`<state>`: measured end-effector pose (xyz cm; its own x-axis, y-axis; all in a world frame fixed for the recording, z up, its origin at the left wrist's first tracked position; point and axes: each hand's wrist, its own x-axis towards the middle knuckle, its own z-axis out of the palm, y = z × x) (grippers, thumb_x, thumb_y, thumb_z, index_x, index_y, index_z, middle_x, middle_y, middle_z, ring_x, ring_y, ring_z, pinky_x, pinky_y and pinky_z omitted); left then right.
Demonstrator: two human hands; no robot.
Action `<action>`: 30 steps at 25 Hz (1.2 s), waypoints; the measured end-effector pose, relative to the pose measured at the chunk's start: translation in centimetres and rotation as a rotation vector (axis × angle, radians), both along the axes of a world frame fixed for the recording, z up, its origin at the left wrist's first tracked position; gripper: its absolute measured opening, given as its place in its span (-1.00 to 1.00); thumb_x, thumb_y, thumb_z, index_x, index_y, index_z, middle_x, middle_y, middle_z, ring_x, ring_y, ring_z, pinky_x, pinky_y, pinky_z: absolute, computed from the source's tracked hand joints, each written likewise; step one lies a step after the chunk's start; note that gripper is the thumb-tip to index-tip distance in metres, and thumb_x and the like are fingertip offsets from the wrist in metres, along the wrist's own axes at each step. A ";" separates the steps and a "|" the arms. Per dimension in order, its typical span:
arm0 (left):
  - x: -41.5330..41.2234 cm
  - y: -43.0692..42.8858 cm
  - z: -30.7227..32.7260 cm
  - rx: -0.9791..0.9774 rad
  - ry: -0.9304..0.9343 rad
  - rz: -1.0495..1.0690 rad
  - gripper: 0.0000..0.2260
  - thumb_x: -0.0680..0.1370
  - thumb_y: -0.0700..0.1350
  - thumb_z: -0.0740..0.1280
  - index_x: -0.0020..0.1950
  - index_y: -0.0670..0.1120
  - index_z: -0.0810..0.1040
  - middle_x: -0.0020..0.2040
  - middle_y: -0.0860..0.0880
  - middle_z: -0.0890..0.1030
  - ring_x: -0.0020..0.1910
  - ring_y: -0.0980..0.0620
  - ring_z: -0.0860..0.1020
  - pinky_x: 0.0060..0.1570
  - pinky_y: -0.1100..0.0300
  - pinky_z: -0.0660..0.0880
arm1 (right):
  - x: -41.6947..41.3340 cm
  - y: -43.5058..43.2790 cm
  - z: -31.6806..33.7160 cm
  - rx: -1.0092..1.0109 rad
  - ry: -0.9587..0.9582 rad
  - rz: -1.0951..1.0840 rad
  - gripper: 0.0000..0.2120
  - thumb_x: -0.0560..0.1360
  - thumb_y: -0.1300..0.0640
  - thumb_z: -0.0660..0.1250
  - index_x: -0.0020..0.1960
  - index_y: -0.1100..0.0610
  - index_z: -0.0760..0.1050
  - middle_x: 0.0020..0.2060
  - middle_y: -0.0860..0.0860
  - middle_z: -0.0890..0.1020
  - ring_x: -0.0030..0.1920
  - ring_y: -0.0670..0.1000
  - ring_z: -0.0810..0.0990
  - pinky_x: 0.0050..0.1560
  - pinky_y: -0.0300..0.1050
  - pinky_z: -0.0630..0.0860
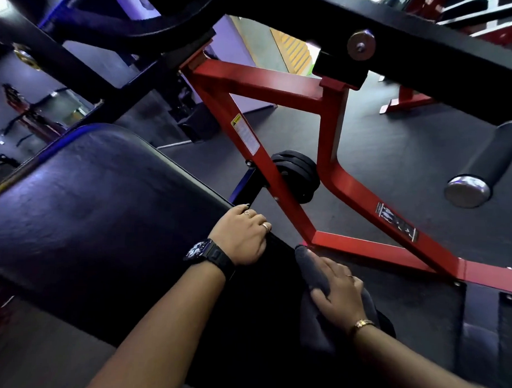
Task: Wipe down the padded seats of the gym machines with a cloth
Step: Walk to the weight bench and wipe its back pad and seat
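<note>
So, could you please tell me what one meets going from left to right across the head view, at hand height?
Pad → left hand, gripping the pad's edge → right hand, pressing flat on the cloth → roller.

- Shows two forearms point(168, 330) bare from the lower edge of the view up to the wrists.
- Wears a black rectangular digital wristwatch point(209, 254) on the left wrist, with a wide ribbed black resin strap and a glossy face mottled by pale reflections.
- Carries two rings on the left hand point(241, 237): a thin gold-coloured ring with a small open circle point(247, 213) on top, and a plain broader gold-coloured band point(265, 225) on the neighbouring finger.
- Has a pale glossy nail at the one fingertip in view there.
- Wears a slim gold-coloured link bracelet point(362, 323) at the right wrist.
- Bears one narrow gold-coloured finger ring point(350, 276) on the right hand point(339, 295).
</note>
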<state>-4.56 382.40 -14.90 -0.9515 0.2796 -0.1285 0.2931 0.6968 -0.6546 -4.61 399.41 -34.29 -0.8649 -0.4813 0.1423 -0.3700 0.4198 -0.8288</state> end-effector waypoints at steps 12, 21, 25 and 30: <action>-1.4 4.4 -5.9 0.012 -0.197 0.076 -0.45 0.40 0.06 -0.14 0.02 -0.05 0.60 -0.05 -0.01 0.64 -0.06 -0.06 0.60 -0.03 0.13 0.43 | -0.2 3.6 -5.5 0.051 -0.119 0.000 -0.27 0.26 -0.20 0.02 0.44 -0.32 0.04 0.34 -0.25 0.37 0.31 -0.04 0.38 0.22 0.08 0.35; -1.1 6.9 -10.2 0.033 -0.228 0.103 -0.53 0.44 0.05 -0.07 0.07 -0.06 0.56 0.03 -0.03 0.61 0.01 -0.07 0.57 0.02 0.10 0.38 | -1.1 4.8 -6.4 -0.007 -0.238 0.034 -0.30 0.27 -0.17 0.05 0.41 -0.39 0.00 0.32 -0.26 0.43 0.32 -0.02 0.40 0.25 0.14 0.36; -1.0 7.2 -10.7 0.004 -0.236 0.074 -0.50 0.41 0.05 -0.14 -0.04 -0.04 0.55 -0.06 -0.01 0.63 -0.09 -0.05 0.59 -0.05 0.12 0.40 | 0.0 6.7 -10.1 0.021 -0.378 -0.058 -0.28 0.24 -0.20 0.01 0.41 -0.34 0.05 0.32 -0.25 0.43 0.33 0.01 0.39 0.28 0.13 0.35; -0.7 8.3 -13.1 -0.015 -0.283 0.095 -0.60 0.46 0.05 -0.05 -0.07 -0.04 0.55 -0.08 -0.03 0.64 -0.11 -0.06 0.59 -0.10 0.11 0.40 | 0.2 5.8 -9.5 0.003 -0.362 -0.078 -0.35 0.31 -0.20 0.02 0.41 -0.34 0.05 0.31 -0.29 0.40 0.32 0.01 0.36 0.33 0.20 0.26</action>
<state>-5.22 390.66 -27.96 -0.8991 0.1865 -0.3960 0.3992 0.7206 -0.5669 -4.44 405.20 -43.76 -0.8930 -0.4122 -0.1807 -0.0200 0.4376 -0.8989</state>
